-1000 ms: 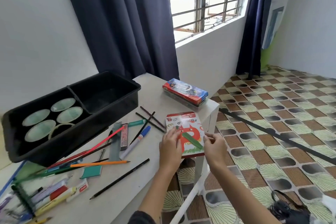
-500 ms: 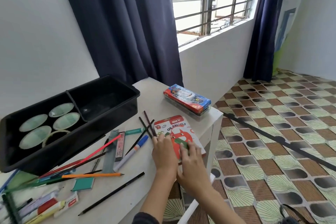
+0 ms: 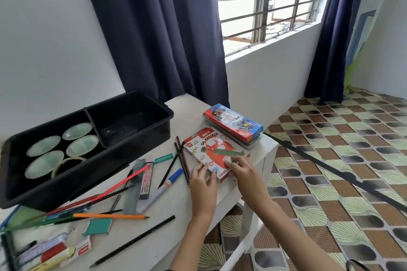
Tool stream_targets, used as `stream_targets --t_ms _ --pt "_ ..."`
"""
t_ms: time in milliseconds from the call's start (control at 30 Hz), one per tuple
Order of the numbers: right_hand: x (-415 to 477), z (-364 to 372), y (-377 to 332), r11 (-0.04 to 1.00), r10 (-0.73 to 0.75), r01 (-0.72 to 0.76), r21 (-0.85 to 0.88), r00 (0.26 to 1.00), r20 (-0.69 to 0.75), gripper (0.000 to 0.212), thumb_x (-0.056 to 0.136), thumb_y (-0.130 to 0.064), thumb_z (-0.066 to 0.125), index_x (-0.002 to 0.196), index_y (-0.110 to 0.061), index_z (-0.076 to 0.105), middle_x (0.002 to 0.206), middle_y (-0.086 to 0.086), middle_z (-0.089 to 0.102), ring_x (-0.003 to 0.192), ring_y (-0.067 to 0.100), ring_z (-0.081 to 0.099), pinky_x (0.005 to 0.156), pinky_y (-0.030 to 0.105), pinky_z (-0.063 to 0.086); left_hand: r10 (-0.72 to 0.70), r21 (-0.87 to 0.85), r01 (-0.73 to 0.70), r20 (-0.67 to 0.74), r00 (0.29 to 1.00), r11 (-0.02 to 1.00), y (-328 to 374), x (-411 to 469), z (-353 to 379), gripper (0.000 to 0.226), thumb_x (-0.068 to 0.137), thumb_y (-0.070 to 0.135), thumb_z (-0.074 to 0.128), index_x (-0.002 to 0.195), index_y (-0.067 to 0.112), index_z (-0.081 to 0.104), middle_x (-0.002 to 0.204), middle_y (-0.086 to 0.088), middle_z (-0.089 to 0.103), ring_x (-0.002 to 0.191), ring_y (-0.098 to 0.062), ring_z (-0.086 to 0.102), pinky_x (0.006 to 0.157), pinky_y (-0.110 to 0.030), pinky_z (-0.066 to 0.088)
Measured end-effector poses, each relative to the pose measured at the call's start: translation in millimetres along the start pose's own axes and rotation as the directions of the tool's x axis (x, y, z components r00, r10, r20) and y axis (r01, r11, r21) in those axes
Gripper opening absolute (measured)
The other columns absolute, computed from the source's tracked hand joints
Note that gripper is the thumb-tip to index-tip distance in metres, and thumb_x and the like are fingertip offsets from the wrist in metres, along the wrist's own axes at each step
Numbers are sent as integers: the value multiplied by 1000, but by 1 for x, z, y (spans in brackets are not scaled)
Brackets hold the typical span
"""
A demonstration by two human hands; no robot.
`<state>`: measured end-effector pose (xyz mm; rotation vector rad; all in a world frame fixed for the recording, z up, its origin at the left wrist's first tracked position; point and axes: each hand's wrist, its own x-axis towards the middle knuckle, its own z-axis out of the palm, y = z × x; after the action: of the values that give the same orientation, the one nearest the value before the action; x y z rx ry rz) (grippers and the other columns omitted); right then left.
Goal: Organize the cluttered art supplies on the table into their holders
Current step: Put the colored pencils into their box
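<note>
Pastel box (image 3: 204,143), turned round since a second ago, lies near the counter (image 3: 189,114) right edge, green stick (image 3: 229,152) loose on top, left hand (image 3: 202,182) gripping its near corner, right hand (image 3: 241,170) pressing the lid; stowing evidently not begun.

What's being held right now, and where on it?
The oil pastels box: left hand pinches its near left edge, right hand presses fingertips on its top.
</note>
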<state>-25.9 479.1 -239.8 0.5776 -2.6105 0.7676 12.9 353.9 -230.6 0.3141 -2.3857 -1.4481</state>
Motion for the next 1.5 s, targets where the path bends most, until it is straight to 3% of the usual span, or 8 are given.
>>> stream_targets --t_ms 167,333,567,733,867,967,1233,1500 --pt "2 6 7 998 27 -26 63 999 -23 34 77 0 71 110 -5 67 113 10 63 104 24 62 74 35 58 -3 -54 3 -1 1000 999 -13 7 5 42 92 12 57 132 1 49 135 -7 45 119 -14 50 78 4 38" --pt "0 5 0 998 35 -31 61 997 -63 31 80 1 67 111 -2 66 114 13 64 114 30 58 81 37 54 28 -27 -28 5 1000 999 -19 8 8 43 93 19 56 133 5 49 140 -4 42 127 -13 44 95 -15 42" --pt "1 1 0 987 138 -138 86 990 11 42 79 14 57 119 -1 62 129 16 56 131 29 43 104 26 28 48 16 -49 52 997 999 -14 6 5 43 93 25 55 132 7 51 137 -1 43 125 -8 42 80 7 33" --pt "6 -8 -16 973 200 -208 97 976 82 42 83 8 53 124 1 57 133 16 53 132 28 40 107 27 28 -5 -19 7 111 994 1000 -8 4 -3 43 93 24 56 133 11 49 140 -1 41 128 -9 39 94 -9 38" --pt "10 -11 -56 967 192 -193 166 981 20 40 83 6 54 122 -4 59 124 11 59 120 24 49 101 34 41 -81 -173 83 16 997 981 13 -3 -39 33 95 17 52 127 16 52 127 4 54 117 -5 49 80 -2 40" --pt "19 -16 -104 873 232 -283 398 957 172 29 88 0 54 113 -11 65 110 0 65 101 12 58 84 16 44 -118 -253 68 -188 975 965 29 -11 -84 24 95 15 51 117 18 59 108 10 60 103 -2 55 73 0 43" --pt "-9 -16 -214 377 121 -595 710 792 599 21 91 0 51 97 -10 69 84 10 73 74 21 67 72 28 54 -234 -383 45 -463 855 923 22 -77 -212 17 91 13 54 88 22 68 87 2 70 86 -11 65 74 -20 51" --pt "-45 38 -320 347 22 -732 587 632 775 28 95 1 42 93 -7 69 82 12 70 69 20 63 69 30 49 -412 -482 91 -619 669 871 -21 -148 -311 24 91 0 49 89 10 69 81 -6 72 76 -13 67 59 -11 47"
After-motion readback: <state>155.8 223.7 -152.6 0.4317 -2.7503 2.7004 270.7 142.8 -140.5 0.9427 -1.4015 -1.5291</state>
